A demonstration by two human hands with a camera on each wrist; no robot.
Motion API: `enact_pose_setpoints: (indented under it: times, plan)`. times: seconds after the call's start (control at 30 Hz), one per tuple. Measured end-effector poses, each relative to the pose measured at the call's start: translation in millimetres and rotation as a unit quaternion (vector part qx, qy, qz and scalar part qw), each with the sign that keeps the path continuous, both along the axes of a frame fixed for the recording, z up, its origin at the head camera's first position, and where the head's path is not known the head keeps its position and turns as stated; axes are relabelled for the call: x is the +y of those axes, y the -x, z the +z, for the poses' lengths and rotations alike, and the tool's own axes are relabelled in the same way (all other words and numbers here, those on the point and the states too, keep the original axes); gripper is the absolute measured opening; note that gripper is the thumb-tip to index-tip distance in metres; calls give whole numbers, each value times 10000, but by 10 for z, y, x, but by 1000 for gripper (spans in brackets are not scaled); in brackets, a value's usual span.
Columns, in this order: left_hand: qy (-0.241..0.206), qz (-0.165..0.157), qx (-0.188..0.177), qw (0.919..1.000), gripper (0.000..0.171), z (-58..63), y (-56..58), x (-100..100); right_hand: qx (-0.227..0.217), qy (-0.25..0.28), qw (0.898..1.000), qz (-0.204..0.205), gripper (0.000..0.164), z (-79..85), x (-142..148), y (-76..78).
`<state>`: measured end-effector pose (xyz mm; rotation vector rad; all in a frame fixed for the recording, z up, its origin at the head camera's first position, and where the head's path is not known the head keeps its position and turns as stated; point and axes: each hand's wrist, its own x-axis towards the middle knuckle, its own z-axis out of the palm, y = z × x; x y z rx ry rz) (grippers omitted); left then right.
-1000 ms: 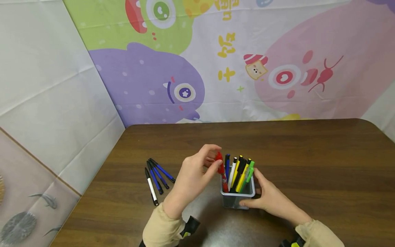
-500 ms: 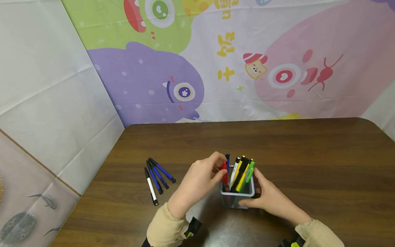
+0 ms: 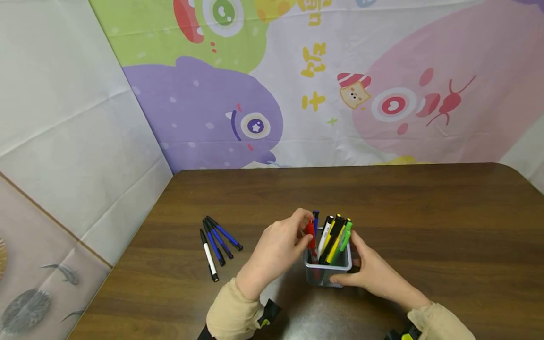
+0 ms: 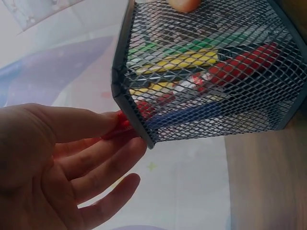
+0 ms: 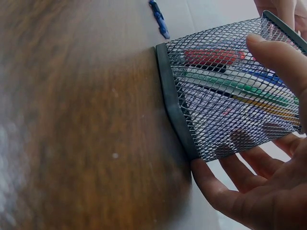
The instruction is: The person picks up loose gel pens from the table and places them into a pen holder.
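Observation:
A black wire mesh pen holder [image 3: 318, 277] stands on the table with several pens upright in it: yellow-and-black, green, white and blue. My left hand [image 3: 276, 248] pinches the top of a red pen [image 3: 312, 238] between thumb and fingers. In the left wrist view most of the red pen [image 4: 244, 63] shows through the mesh, inside the holder beside a blue pen [image 4: 184, 115]. My right hand [image 3: 376, 274] grips the holder from the right side. Its thumb lies on the near wall and its fingers are round the far side, as the right wrist view shows.
To the left on the brown wooden table [image 3: 425, 212] lie several blue pens [image 3: 226, 237] and a white pen [image 3: 208, 255] with black ends, side by side. A cartoon-printed cloth [image 3: 314, 137] hangs behind the table's far edge.
My left hand has moved right and slightly down, and the red pen sits lower in the holder. My right hand and the holder have stayed in place.

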<state>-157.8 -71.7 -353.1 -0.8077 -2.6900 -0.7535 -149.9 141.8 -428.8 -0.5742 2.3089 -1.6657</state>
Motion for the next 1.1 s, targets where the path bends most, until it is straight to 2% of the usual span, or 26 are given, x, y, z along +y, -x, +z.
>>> enact_pose_setpoints:
  times: [0.33, 0.67, 0.87, 0.97, 1.1]
  plan:
    - [152, -60, 610, 9980, 36, -52, 30, 16, -46, 42, 10000, -62, 99, -3, -4, 5]
    - [53, 77, 356, 9993, 46, -60, 43, 4, -185, 61, 9998, -35, 101, -21, -6, 9]
    - [-50, 258, 152, 9995, 40, 9, 68, -137, -202, 18, 9998, -83, 102, -28, -17, 11]
    - [193, 528, 205, 9982, 32, 33, 93, -272, -275, 46, 9996, -83, 102, -26, -19, 12]
    - [1059, 942, 353, 9893, 26, 8, 143, -482, -365, 106, 9993, -64, 102, -21, -16, 13]
